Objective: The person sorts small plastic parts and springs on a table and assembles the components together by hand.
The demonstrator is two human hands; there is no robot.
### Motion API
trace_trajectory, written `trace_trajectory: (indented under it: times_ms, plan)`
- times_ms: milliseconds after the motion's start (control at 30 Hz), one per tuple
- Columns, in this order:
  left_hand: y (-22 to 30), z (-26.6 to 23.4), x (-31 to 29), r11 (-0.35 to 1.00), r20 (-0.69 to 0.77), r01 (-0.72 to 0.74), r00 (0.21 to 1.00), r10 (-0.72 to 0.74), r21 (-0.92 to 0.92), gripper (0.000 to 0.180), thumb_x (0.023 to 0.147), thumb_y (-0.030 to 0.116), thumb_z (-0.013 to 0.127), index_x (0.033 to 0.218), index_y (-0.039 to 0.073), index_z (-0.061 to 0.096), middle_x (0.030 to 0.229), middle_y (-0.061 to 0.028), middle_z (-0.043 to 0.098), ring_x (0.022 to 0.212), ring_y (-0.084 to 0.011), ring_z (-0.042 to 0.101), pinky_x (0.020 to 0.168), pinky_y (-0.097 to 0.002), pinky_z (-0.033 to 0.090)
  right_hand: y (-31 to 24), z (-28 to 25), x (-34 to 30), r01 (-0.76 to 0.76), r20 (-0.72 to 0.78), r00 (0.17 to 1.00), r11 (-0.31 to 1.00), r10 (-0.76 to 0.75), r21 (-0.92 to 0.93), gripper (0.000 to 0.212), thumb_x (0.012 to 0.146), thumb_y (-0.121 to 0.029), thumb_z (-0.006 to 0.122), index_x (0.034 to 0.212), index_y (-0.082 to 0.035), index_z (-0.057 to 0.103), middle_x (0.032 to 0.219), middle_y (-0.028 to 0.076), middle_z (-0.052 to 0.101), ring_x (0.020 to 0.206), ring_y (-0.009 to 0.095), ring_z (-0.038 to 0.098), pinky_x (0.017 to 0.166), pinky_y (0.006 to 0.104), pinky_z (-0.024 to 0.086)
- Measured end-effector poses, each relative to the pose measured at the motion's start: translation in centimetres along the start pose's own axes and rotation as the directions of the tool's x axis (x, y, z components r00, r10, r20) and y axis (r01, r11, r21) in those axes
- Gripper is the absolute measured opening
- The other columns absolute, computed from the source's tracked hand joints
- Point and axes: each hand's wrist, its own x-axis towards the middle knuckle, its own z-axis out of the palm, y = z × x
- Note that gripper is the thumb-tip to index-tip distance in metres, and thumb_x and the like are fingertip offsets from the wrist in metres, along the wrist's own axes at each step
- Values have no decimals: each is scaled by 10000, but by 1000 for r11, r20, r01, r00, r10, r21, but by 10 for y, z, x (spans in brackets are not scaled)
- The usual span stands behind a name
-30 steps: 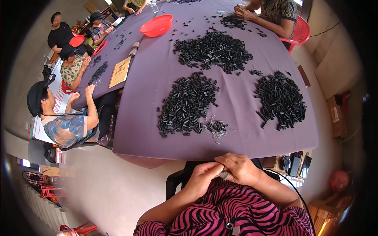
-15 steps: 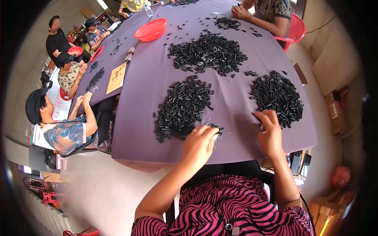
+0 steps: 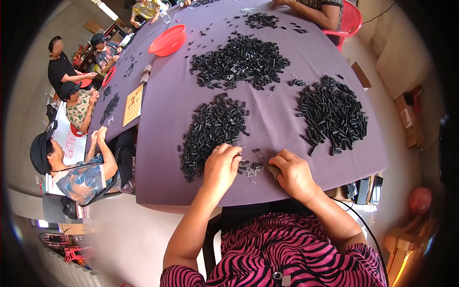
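My left hand (image 3: 221,167) is beside the left pile of small black plastic pieces (image 3: 215,124), its fingers pinched. A tiny clear piece (image 3: 243,147) shows at its fingertips. Across from it, my right hand (image 3: 295,173) rests low over the cloth with its fingers curled in. A dark bit shows by its thumb, but what the fingers hold is hidden. Between the hands lies a small scatter of clear plastic bits (image 3: 252,169) with a few black pieces. The right pile of black pieces (image 3: 332,112) stands beyond my right hand.
A purple cloth (image 3: 165,119) covers the table. Farther off are a large black pile (image 3: 239,60), a red basin (image 3: 167,40) and a yellow booklet (image 3: 133,105). Several people sit or stand along the left side; another person (image 3: 318,12) sits at the far right on a red chair (image 3: 350,19).
My right hand has left the edge of the right pile and moved left, close to the clear bits. My left hand has shifted slightly left, uncovering more of the scatter. The whole view has shifted a little.
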Motion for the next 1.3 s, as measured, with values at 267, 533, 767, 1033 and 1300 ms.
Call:
trace_trajectory:
  times_ms: [267,533,767,1033,1300]
  plan:
    - [10,6,-6,990,-127,3,992,15,139,249,893,124,703,1116,17,677,1101,-132,668,994,-335,649,863,-419,540,-1,-1,0,29,-22,999,999,-29,14,197,761,-49,724,952,-65,684,923,84,631,846,310,659,734,413,554]
    - [10,6,22,997,-178,18,983,-32,-80,242,923,160,693,1122,24,674,1112,-171,667,987,-369,665,854,-424,547,1,-1,0,24,-31,999,999,-23,33,191,757,-27,718,943,-64,693,923,88,639,847,309,659,736,410,554]
    - [-29,4,53,989,-87,95,992,-86,112,276,849,87,745,1107,32,665,1106,-132,639,913,-318,627,826,-411,524,1,-1,-2,17,-13,1000,999,-16,49,227,732,-17,716,953,-62,689,938,92,638,858,315,658,748,411,553]
    - [-30,-7,30,994,-53,43,998,-38,98,239,840,100,772,1052,30,688,1066,-98,644,806,-257,656,725,-356,545,2,-2,-2,19,0,1000,998,-19,52,284,700,5,706,974,-68,693,958,90,646,884,313,664,758,409,559]
    - [-18,0,72,997,-98,23,995,-16,70,228,888,107,700,1105,42,671,1024,-134,656,991,-353,647,842,-451,533,3,-1,-2,24,11,1000,999,-25,48,315,679,10,699,984,-69,693,971,87,646,890,317,662,768,412,560]
